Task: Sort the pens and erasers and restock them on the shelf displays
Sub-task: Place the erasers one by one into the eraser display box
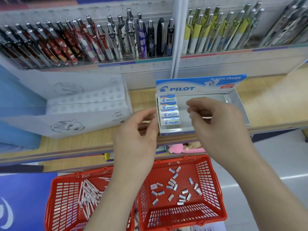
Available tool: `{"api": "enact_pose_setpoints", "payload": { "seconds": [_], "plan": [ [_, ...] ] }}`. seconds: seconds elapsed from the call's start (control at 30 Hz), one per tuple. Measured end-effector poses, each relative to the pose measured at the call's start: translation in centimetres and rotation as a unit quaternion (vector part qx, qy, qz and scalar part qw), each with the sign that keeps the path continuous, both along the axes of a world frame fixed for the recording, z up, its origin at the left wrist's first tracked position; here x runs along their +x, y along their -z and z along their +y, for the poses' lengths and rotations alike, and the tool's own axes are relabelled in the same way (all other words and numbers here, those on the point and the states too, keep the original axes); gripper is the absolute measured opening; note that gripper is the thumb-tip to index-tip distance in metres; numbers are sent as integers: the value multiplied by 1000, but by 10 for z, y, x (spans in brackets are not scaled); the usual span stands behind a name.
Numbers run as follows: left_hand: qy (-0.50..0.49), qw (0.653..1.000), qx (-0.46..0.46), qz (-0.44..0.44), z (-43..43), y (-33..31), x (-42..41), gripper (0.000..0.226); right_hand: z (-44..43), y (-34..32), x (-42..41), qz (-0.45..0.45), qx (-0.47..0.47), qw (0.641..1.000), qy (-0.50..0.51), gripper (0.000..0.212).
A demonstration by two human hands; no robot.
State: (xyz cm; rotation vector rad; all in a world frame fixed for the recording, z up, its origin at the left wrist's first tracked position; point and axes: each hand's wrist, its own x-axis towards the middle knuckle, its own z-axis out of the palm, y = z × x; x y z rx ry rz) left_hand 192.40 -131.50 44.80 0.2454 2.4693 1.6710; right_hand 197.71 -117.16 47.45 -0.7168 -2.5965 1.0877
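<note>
Left hand (138,132) and right hand (220,125) hover at eraser box (242,112) with four erasers (169,110).

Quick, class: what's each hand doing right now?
Left hand: curled beside the Pilot eraser box, grip unclear.
Right hand: curled over the box, contents unclear.

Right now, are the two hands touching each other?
Apart. In the head view the left hand and the right hand have a clear gap between their fingertips, with the row of erasers in the box showing through it.
</note>
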Motion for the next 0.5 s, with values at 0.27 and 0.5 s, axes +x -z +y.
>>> {"api": "enact_pose_setpoints", "payload": {
  "seconds": [0.27, 0.5],
  "plan": [
    [5, 999, 31, -7, -32, 10, 48, 28, 17, 18, 85, -23, -125, 989, -79, 9],
    [127, 971, -150, -136, -41, 147, 93, 33, 29, 173, 167, -235, -91, 967, -36, 16]
  ]
}}
